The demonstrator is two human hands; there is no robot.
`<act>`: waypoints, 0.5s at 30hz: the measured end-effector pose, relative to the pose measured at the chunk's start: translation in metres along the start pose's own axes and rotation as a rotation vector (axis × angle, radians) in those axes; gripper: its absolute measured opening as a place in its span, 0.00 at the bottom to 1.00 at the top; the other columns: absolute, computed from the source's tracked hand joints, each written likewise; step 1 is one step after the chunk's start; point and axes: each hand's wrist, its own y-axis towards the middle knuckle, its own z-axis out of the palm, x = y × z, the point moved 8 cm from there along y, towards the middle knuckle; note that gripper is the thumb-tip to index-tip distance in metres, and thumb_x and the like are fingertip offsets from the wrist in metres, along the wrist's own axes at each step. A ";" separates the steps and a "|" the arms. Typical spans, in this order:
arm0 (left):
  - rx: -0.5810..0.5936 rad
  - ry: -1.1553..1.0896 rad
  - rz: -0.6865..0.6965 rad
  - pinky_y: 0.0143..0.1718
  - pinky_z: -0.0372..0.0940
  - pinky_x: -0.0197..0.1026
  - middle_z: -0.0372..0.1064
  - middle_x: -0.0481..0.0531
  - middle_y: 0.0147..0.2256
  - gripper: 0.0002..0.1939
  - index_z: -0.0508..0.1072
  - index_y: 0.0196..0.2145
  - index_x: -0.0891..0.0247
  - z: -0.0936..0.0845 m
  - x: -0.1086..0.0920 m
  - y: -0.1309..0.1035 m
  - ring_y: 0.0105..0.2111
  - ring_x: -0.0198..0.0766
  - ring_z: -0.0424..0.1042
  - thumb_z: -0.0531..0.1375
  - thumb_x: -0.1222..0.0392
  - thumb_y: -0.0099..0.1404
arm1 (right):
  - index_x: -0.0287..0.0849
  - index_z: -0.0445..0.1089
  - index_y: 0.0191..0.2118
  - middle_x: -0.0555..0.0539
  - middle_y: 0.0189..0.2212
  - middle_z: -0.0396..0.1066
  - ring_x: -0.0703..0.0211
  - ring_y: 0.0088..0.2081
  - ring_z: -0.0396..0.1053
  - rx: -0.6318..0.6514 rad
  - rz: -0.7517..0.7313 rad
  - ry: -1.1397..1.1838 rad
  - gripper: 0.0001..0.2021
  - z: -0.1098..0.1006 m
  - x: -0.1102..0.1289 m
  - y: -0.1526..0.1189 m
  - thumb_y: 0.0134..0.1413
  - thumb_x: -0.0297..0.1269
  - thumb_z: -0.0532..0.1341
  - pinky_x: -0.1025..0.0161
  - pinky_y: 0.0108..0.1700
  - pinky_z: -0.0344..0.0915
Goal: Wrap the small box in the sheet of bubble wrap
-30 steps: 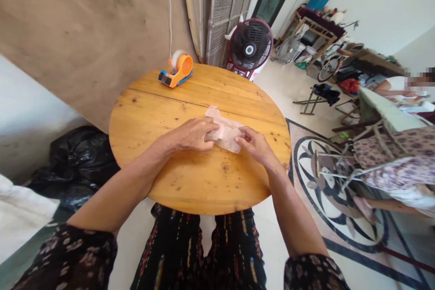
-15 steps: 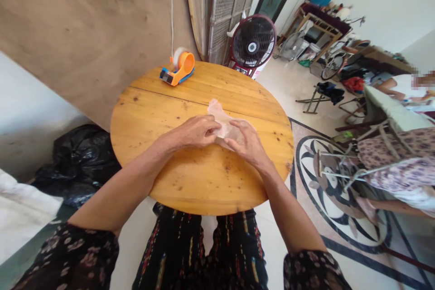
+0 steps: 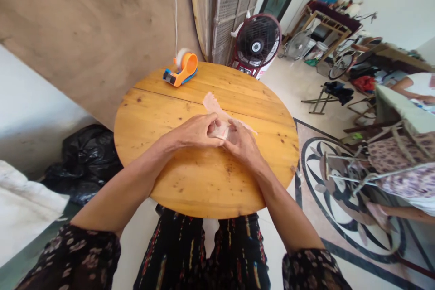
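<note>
Your 2 hands meet over the middle of the round wooden table (image 3: 204, 181), with the thin pinkish sheet (image 3: 221, 132) between them. Its gathered, whiter part sits between your thumbs and forefingers; 1 loose end (image 3: 210, 101) reaches away from you on the far side, and another edge shows just past your right knuckles. Your left hand (image 3: 195, 131) comes in from the side with its fingers curled and its thumb tip near the sheet's near edge. Your right hand (image 3: 245, 144) mirrors it, fingers bent and slightly spread, thumb pointing inward. The 2 thumb tips look nearly together, but you cannot tell from this view how firmly either hand pinches, or what the hidden fingertips do. The material looks thin and soft, so it would probably crease or tear under a sharp tug: press lightly with the pads, and let both sides share the pull evenly. Work low, with the tabletop as support, and steady 1 side while the other moves. Mind that far end, which could curl or catch under a finger. The orange tape dispenser (image 3: 185, 71) stands near the far edge, well apart from your hands.
</note>
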 end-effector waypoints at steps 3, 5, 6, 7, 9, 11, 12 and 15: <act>-0.067 0.049 -0.010 0.27 0.54 0.37 0.66 0.45 0.26 0.09 0.67 0.32 0.62 -0.002 0.004 0.001 0.24 0.33 0.62 0.61 0.57 0.55 | 0.40 0.66 0.58 0.37 0.51 0.74 0.41 0.51 0.71 -0.003 0.029 -0.006 0.30 0.000 -0.003 0.000 0.52 0.50 0.64 0.47 0.53 0.66; -0.132 0.042 -0.009 0.27 0.53 0.36 0.65 0.44 0.24 0.03 0.66 0.28 0.62 -0.005 0.006 0.002 0.23 0.32 0.61 0.58 0.63 0.54 | 0.41 0.66 0.57 0.38 0.51 0.74 0.41 0.51 0.71 0.010 0.050 -0.016 0.29 0.001 -0.005 0.001 0.51 0.48 0.65 0.47 0.52 0.66; -0.158 0.030 -0.006 0.26 0.53 0.36 0.64 0.44 0.23 0.02 0.66 0.27 0.62 -0.006 0.007 0.003 0.23 0.32 0.61 0.57 0.65 0.53 | 0.41 0.66 0.57 0.38 0.52 0.74 0.41 0.52 0.71 0.016 0.057 -0.016 0.29 0.002 -0.005 0.001 0.50 0.47 0.66 0.47 0.53 0.66; -0.178 0.013 -0.001 0.26 0.53 0.36 0.63 0.44 0.23 0.02 0.65 0.26 0.62 -0.007 0.007 0.003 0.23 0.31 0.60 0.56 0.66 0.52 | 0.41 0.66 0.58 0.38 0.53 0.73 0.40 0.53 0.71 0.019 0.061 -0.013 0.30 0.002 -0.006 0.001 0.49 0.45 0.66 0.46 0.53 0.66; -0.211 -0.031 0.018 0.26 0.53 0.36 0.63 0.44 0.22 0.02 0.65 0.24 0.63 -0.009 0.005 0.002 0.23 0.31 0.60 0.56 0.67 0.51 | 0.43 0.66 0.58 0.40 0.54 0.73 0.41 0.54 0.70 0.036 0.061 -0.004 0.29 0.002 -0.005 0.002 0.49 0.44 0.66 0.47 0.54 0.66; -0.242 -0.061 0.051 0.26 0.53 0.35 0.62 0.43 0.21 0.02 0.65 0.24 0.63 -0.010 0.002 0.001 0.23 0.30 0.59 0.56 0.68 0.52 | 0.43 0.67 0.57 0.41 0.54 0.73 0.42 0.54 0.71 0.061 0.054 -0.001 0.28 0.003 -0.004 0.003 0.50 0.44 0.66 0.47 0.54 0.66; -0.254 -0.062 0.075 0.26 0.54 0.35 0.61 0.43 0.22 0.03 0.65 0.24 0.63 -0.010 0.001 0.000 0.23 0.30 0.59 0.56 0.68 0.52 | 0.44 0.68 0.57 0.41 0.54 0.74 0.42 0.53 0.71 0.075 0.048 -0.002 0.27 0.003 -0.003 0.003 0.51 0.43 0.65 0.48 0.54 0.66; -0.286 -0.015 0.160 0.27 0.54 0.34 0.63 0.44 0.24 0.04 0.65 0.25 0.63 -0.007 -0.004 0.000 0.24 0.30 0.60 0.57 0.69 0.53 | 0.45 0.68 0.56 0.42 0.53 0.74 0.43 0.52 0.72 0.097 0.044 -0.002 0.25 0.004 0.000 0.004 0.52 0.43 0.65 0.48 0.53 0.66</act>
